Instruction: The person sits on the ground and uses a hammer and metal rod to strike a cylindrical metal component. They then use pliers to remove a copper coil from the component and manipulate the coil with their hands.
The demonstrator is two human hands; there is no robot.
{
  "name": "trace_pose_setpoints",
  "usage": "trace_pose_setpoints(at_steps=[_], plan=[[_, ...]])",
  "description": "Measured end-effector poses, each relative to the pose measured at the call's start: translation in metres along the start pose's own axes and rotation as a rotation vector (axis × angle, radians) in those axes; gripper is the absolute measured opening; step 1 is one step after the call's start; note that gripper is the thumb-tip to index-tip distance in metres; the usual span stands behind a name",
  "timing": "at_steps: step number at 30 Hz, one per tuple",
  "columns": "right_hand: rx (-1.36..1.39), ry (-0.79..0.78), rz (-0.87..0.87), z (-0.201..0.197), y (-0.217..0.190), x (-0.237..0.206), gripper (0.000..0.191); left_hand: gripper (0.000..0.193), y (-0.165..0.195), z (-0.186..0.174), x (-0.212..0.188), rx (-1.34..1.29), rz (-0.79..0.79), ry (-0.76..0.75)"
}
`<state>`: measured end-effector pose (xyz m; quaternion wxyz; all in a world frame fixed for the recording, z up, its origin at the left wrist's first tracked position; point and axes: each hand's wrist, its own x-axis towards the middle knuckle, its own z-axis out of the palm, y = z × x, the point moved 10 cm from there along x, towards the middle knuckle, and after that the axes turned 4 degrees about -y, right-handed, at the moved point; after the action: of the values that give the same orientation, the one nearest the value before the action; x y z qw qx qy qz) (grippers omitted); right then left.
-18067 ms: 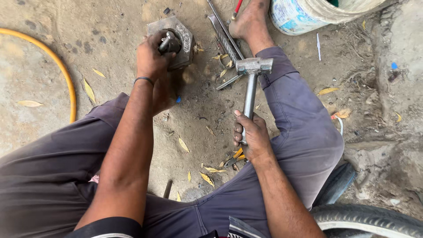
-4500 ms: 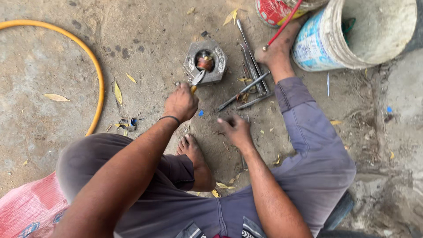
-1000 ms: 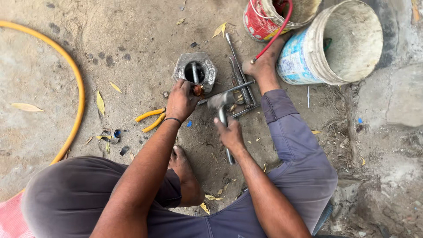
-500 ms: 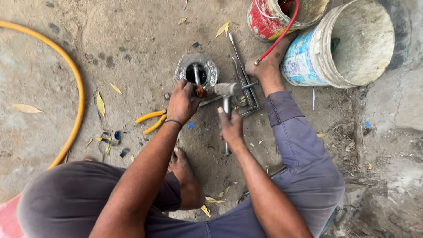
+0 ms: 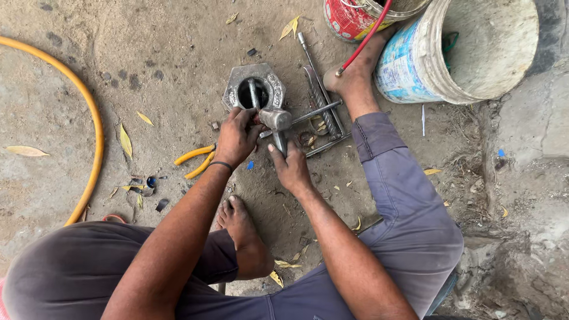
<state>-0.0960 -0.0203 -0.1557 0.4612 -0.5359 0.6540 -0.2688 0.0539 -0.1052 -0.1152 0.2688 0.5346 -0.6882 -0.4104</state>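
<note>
Hammer (image 5: 276,123) gripped in right hand (image 5: 291,167), head just beside hexagonal metal housing (image 5: 255,89); left hand (image 5: 236,137) fingers curled at housing rim, yellow-handled pliers (image 5: 194,161) nearby

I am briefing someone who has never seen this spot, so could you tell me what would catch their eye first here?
At the centre, the right hand grips a hammer over a hexagonal metal part on the concrete ground, while the left hand holds a thin rod standing in its bore. A big pale bucket lies tipped at the upper right, and a yellow hose curves down the left.
</note>
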Motion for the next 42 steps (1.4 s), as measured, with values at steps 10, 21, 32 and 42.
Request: trace_pose_setpoints(at_steps=[10, 21, 32, 42], plan=[[0.002, -0.017, 0.115, -0.008, -0.003, -0.003, 0.041, 0.039, 0.003, 0.006, -0.005, 0.157, 0.019, -0.043], [0.459, 0.307, -0.696, -0.089, -0.116, -0.036, 0.032, 0.038, -0.011, 0.004, -0.005, 0.174, -0.040, -0.021], [-0.140, 0.021, 0.143, -0.003, 0.027, 0.013, 0.036, 0.048, -0.013, 0.002, -0.008, 0.217, -0.002, -0.024], [-0.045, 0.000, 0.244, 0.006, 0.040, 0.013, 0.038, 0.070, 0.004, 0.001, -0.005, 0.246, 0.063, 0.053]])
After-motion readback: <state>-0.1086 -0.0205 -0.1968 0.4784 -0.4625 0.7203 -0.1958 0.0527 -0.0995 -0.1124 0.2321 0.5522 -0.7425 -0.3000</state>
